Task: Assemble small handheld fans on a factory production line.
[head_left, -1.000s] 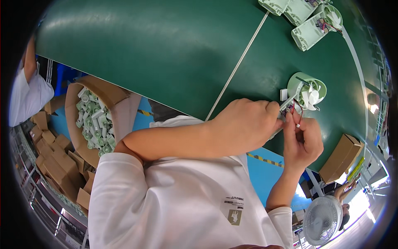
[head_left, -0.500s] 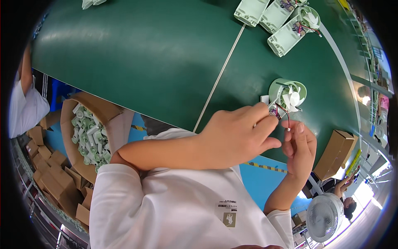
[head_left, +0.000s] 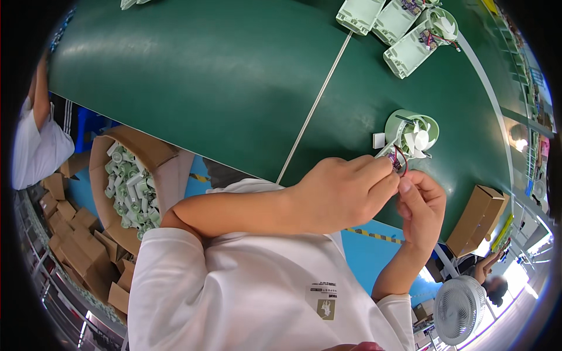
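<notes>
A pale green fan housing with white blades (head_left: 414,139) lies on the green table close in front of me. At its near end my left hand (head_left: 345,196) is closed around the housing's lower part, which the fingers mostly hide. Beside those fingertips shows a bit of purple circuit board (head_left: 393,158). Red and black wires (head_left: 401,157) curve from it toward my right hand (head_left: 422,205). The thumb and forefinger of that hand pinch the wire end, and its connector is covered by the fingertips.
Several open green shells (head_left: 407,55) with boards and wires lie at the far right. A small white block (head_left: 379,140) is beside the housing. A carton of small fans (head_left: 132,190) stands left, a cardboard box (head_left: 477,219) right. Another person (head_left: 44,134) is at the far left.
My right thumb and forefinger have closed on the wire end, where a white connector hung visible before. My left fingers have drawn together beside the board. The view has shifted slightly.
</notes>
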A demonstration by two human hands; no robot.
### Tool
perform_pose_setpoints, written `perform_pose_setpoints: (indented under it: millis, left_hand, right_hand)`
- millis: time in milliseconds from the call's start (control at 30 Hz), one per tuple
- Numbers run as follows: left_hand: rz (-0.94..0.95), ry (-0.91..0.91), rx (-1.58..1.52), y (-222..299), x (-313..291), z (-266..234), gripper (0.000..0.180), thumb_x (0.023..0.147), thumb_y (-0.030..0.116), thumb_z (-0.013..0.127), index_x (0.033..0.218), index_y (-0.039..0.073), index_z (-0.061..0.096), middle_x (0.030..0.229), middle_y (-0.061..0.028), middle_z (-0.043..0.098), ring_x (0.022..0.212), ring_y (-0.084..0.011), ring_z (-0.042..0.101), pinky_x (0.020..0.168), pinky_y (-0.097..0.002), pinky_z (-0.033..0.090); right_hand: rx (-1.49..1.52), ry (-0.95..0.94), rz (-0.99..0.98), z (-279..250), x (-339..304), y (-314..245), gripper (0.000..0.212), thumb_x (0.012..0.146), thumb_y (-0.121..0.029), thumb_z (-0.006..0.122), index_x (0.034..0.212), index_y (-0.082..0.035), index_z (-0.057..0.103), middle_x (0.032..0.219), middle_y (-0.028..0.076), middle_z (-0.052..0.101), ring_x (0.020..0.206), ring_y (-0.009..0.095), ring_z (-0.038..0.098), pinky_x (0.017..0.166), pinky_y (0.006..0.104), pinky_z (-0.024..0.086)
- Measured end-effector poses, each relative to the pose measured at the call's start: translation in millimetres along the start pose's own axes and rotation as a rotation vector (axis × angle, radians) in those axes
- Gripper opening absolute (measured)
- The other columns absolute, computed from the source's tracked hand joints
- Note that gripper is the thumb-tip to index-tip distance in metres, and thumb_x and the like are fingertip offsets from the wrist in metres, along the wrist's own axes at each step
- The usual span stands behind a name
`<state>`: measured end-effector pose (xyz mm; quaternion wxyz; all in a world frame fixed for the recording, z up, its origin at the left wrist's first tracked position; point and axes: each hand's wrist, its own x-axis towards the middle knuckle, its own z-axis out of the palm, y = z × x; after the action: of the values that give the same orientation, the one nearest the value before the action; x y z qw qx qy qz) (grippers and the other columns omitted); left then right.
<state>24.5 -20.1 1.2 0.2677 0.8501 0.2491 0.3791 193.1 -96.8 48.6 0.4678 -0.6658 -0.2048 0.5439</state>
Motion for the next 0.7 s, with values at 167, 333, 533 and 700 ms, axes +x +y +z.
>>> perform_pose_setpoints:
  millis: [167,333,533,700]
  left_hand:
    - [-0.252,0.064,-0.124,-7,5,-9,0.034,0.082,0.025,0.077,0.098,0.001,0.059,0.074,-0.0037,0.054,0.054,-0.0167,0.056,0.045,-0.0280,0.045]
    - [-0.358,-0.266,-0.204,-12,2,-16,0.035,0.089,0.032,0.069,0.091,-0.001,0.057,0.063,-0.0113,0.060,0.053,-0.0272,0.061,0.050,-0.0362,0.050]
    - [-0.342,-0.292,-0.196,-11,4,-15,0.034,0.091,0.030,0.065,0.077,-0.001,0.057,0.058,-0.0131,0.059,0.052,-0.0311,0.063,0.051,-0.0388,0.052]
    - [-0.311,-0.260,-0.177,-12,1,-13,0.034,0.091,0.029,0.065,0.074,0.000,0.057,0.056,-0.0122,0.058,0.051,-0.0305,0.063,0.050,-0.0384,0.053]
  right_hand:
    - [-0.287,0.119,-0.347,6,3,10,0.008,0.092,-0.004,0.066,0.095,0.003,0.067,0.078,-0.003,0.054,0.062,0.001,0.040,0.053,0.0179,0.028]
    - [-0.446,0.128,-0.595,2,13,32,0.006,0.094,-0.004,0.064,0.096,0.001,0.065,0.087,-0.002,0.055,0.066,0.002,0.042,0.057,0.0171,0.030]
    - [-0.496,0.135,-0.659,-1,15,43,0.007,0.095,-0.005,0.061,0.098,0.001,0.063,0.087,-0.001,0.054,0.064,0.003,0.042,0.055,0.0170,0.030]
    - [-0.593,0.165,-0.760,-1,18,45,0.008,0.095,-0.006,0.062,0.099,0.001,0.063,0.086,0.000,0.052,0.062,0.003,0.041,0.054,0.0172,0.029]
